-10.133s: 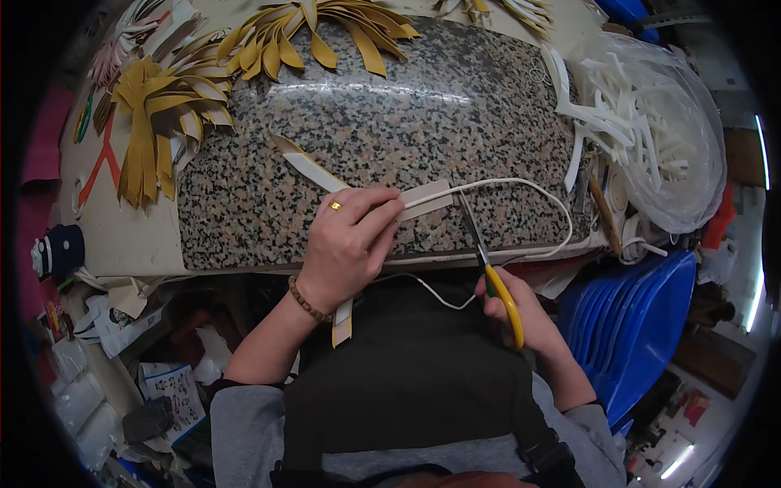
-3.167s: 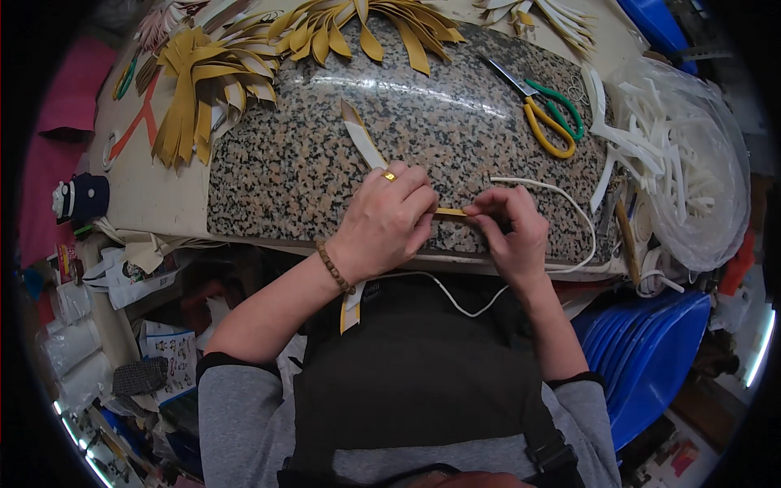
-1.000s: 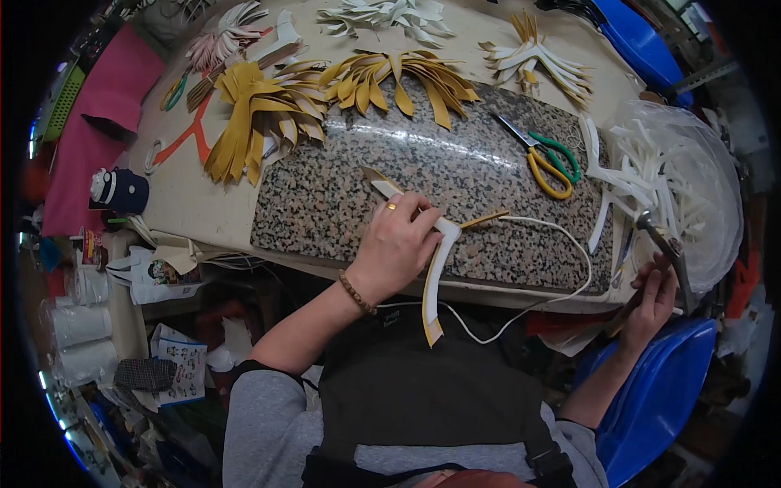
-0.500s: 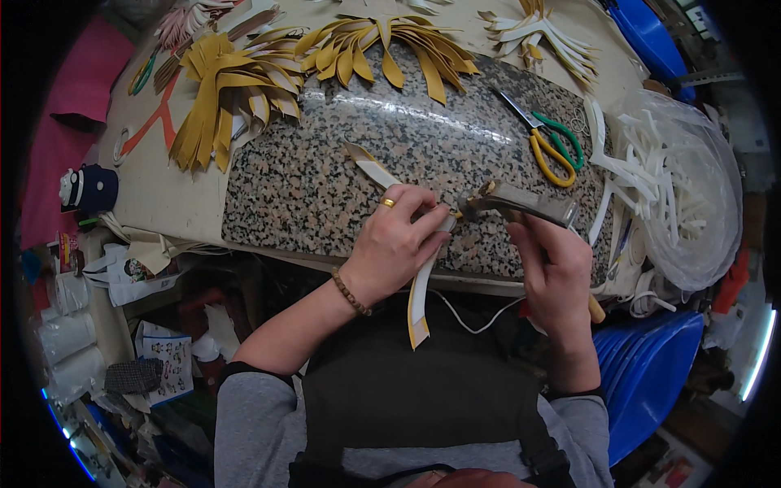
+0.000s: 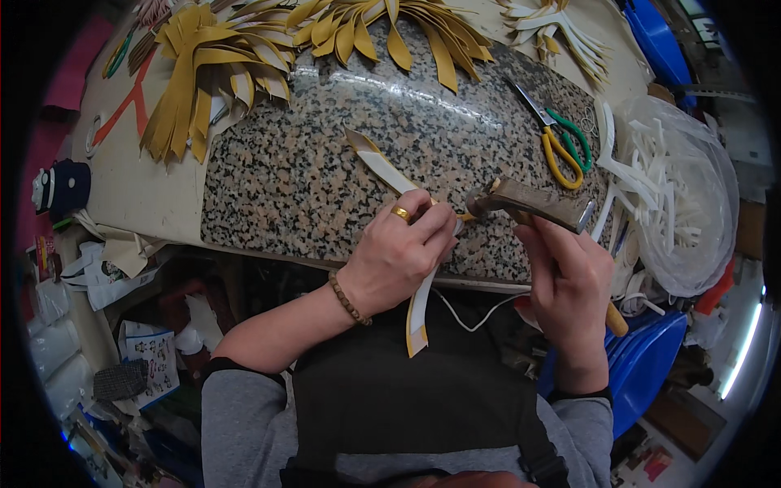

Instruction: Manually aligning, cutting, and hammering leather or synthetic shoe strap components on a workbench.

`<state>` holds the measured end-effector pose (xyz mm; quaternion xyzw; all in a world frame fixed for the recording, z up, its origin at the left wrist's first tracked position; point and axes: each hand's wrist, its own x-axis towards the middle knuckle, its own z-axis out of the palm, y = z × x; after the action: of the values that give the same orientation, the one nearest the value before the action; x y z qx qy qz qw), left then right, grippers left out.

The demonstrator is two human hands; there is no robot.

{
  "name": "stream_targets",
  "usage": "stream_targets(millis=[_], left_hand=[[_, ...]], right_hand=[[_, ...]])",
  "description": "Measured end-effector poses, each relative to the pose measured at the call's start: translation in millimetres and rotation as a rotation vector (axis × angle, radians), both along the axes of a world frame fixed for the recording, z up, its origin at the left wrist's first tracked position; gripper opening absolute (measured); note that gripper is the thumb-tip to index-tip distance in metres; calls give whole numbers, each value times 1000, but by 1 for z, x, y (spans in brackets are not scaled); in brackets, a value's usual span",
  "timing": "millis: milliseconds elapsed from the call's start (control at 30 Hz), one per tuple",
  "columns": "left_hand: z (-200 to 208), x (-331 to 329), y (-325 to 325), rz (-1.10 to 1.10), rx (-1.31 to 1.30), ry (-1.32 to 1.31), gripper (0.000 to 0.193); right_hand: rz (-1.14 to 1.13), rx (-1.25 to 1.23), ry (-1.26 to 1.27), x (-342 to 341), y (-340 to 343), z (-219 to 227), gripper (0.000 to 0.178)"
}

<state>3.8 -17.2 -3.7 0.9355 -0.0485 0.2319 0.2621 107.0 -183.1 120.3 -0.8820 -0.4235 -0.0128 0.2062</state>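
Observation:
My left hand (image 5: 400, 254) pinches a yellow leather strap with a white lining (image 5: 418, 313) over the near part of a speckled stone slab (image 5: 301, 179). One end of the strap points up and left on the stone; the other hangs over the slab's front edge. Its middle is hidden by my fingers. My right hand (image 5: 569, 281) is wrapped round the wooden handle of a hammer (image 5: 541, 203), whose metal head is just right of my left fingertips. A small yellow bit of strap shows between the fingertips and the hammer head.
Scissors with green and yellow handles (image 5: 557, 142) lie on the slab at the right. Bundles of yellow straps (image 5: 183, 89) lie at the far side. A clear plastic bag of white strips (image 5: 675, 195) stands at the right, above blue plastic stools or tubs (image 5: 647, 366).
The view has shifted slightly. My left fingers have curled closer together over the strap. The hammer is turned a little, its head still beside my left fingertips.

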Motion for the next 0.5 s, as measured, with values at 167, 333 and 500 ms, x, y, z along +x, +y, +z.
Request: stream_targets(millis=[167, 333, 500], left_hand=[[-2, 1, 1, -1, -14, -20, 33], [-1, 1, 0, 7, -21, -20, 35], [-2, 0, -3, 34, -52, -1, 33]], right_hand=[[44, -226, 9, 0, -2, -5, 23], [59, 24, -75, -3, -5, -12, 29], [37, -19, -58, -5, -5, -13, 27]])
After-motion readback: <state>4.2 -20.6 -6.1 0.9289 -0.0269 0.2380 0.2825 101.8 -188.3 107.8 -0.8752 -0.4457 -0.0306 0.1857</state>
